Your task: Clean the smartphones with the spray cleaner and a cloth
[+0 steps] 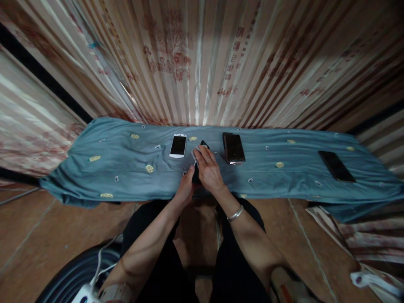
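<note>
Altogether four phones: white [178, 145], two black [234, 148] [336, 166], one under both hands [199, 173]

Mostly hidden under the hands

The right hand [208, 170] covers most of a dark phone [204, 144] near the blue cloth's [126, 168] front edge; the pale item [195, 155] at its fingertips is too small to identify.
</note>
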Tool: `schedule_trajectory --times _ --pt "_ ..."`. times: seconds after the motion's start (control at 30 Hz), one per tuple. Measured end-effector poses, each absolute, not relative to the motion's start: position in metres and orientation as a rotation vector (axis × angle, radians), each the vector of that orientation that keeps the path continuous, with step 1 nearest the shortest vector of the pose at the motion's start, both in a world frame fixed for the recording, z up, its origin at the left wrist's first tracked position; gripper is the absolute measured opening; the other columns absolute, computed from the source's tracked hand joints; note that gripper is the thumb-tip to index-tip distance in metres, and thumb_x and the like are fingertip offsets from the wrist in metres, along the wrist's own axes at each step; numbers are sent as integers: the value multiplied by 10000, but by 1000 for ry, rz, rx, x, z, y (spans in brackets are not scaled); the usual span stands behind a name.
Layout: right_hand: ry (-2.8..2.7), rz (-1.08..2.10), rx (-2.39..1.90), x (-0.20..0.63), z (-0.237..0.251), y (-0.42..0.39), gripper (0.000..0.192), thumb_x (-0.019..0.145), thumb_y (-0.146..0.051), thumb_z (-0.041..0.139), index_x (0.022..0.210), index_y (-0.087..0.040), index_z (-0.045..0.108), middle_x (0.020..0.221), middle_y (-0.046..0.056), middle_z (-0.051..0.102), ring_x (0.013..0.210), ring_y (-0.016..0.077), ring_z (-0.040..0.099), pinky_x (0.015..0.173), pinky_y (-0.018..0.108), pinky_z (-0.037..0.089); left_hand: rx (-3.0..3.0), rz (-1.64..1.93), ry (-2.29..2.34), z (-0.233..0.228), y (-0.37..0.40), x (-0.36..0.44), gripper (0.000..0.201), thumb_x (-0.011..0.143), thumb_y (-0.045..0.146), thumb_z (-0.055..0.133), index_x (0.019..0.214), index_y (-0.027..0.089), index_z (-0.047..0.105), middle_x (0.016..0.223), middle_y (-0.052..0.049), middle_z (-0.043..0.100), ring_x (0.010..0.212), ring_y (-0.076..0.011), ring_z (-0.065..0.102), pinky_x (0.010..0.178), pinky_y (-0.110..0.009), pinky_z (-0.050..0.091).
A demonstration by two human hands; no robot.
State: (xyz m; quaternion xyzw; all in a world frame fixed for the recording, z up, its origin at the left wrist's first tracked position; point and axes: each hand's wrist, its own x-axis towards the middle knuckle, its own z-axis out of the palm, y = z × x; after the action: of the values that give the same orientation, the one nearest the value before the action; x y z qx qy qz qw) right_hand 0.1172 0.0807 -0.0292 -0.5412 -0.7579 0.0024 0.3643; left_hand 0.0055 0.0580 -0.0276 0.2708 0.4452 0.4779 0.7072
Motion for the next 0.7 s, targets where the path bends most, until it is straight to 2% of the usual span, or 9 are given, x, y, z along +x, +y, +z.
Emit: schedule_trajectory --times 0.13,0.4,0.57,0.7 --pt "-1926 -7 -1414 124 -27 85 549 939 -61 415 1468 -143 539 1544 146 513 1482 274 402 1234 514 373 662 1023 1024 -33 58 6 466 900 476 641 1194 119 704 1155 -158 746 1164 -319 662 837 -403 609" --pt "-1873 30 -1432 134 -22 93 562 946 -51 365 1473 -155 531 1530 135 529 1471 252 419 1233 512 378 733 970 1087 -36 58 6 436 870 520 645 1005 116 739 915 -147 763 1010 -320 702 736 -391 602" --pt "-1841 66 -1437 139 -22 95 558 966 -82 329 1488 -152 513 1539 144 520 1469 253 424 1220 527 382 746 943 1071 -36 56 5 434 864 540 633 933 124 735 892 -144 763 925 -299 714 652 -354 580" --pt "-1843 78 -1438 140 -23 95 553 975 -98 317 1491 -141 510 1550 141 508 1475 239 417 1232 492 370 731 927 1062 -34 56 4 450 864 546 628 939 114 726 895 -140 764 876 -278 722 617 -333 571"
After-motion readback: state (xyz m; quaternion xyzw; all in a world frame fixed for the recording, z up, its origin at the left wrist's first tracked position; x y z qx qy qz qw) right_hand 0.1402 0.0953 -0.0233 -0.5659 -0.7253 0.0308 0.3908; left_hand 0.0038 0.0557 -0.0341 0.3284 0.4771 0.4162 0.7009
